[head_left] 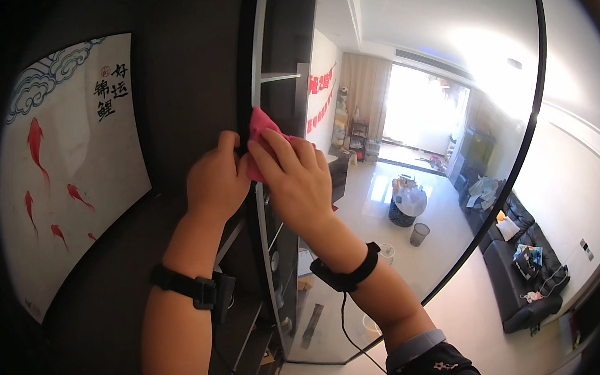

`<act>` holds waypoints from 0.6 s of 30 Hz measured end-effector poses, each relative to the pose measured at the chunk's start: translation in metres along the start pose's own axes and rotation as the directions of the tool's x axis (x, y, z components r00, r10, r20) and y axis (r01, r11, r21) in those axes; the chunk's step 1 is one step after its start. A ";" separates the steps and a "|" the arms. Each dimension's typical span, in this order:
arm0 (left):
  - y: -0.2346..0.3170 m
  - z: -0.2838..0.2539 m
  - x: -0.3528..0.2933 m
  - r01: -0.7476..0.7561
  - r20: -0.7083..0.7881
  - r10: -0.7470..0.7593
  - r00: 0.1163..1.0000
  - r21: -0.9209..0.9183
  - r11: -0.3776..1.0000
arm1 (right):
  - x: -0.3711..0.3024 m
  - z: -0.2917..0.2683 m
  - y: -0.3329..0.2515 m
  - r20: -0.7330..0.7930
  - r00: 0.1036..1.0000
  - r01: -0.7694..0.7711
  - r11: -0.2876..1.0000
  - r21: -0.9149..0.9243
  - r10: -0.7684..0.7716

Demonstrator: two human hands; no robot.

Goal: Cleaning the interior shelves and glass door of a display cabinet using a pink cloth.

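A glass cabinet door (pixel 412 249) with a thin dark frame stands swung out in front of me. My right hand (pixel 296 177) presses a pink cloth (pixel 258 122) against the upright edge of the door, its fingers bent over the fabric. Just left of it, my left hand (pixel 215 178) is curled at the same door edge, the thumb side raised. Most of the left fingertips are hidden behind the edge and the cloth. Both wrists carry black straps, and a thin cable hangs from the right one.
Dark cabinet shelves (pixel 242 313) lie behind and below the left forearm. On the left a dark panel bears a fish painting (pixel 75 172). Through the glass show a round table (pixel 404 199), a grey bin (pixel 419 234) and a bright window. A black sofa (pixel 522 278) stands at the right.
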State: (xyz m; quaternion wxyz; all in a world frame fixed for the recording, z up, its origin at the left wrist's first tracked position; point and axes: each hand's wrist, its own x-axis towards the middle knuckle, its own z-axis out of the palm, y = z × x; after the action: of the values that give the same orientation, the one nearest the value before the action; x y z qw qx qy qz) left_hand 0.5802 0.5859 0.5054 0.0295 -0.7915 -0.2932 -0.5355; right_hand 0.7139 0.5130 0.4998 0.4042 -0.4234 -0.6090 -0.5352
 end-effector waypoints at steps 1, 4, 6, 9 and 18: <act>0.001 0.001 0.001 -0.011 -0.010 0.011 1.000 0.007 1.000 | -0.005 -0.003 0.005 0.027 1.000 0.000 1.000 -0.006 0.000; 0.001 0.001 0.000 -0.001 -0.019 0.001 1.000 0.026 1.000 | -0.011 -0.023 0.025 0.075 0.997 -0.001 0.999 -0.049 0.005; -0.002 0.001 -0.002 0.022 -0.016 -0.021 1.000 0.050 0.999 | -0.016 -0.034 0.046 0.044 0.998 -0.035 0.993 -0.111 0.040; -0.001 -0.004 -0.006 0.064 0.008 -0.065 0.998 0.070 0.996 | -0.015 -0.065 0.101 -0.158 0.983 -0.124 0.971 -0.204 0.092; 0.005 0.004 0.001 0.018 -0.043 -0.016 0.999 0.038 0.999 | 0.018 -0.130 0.202 -0.398 0.872 -0.402 0.881 -0.251 0.285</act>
State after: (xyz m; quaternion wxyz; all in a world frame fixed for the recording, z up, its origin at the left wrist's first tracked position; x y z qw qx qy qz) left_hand 0.5856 0.5836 0.5056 0.0464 -0.7766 -0.3094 -0.5469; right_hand 0.9044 0.3991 0.5924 0.5199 -0.4850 -0.3441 -0.6132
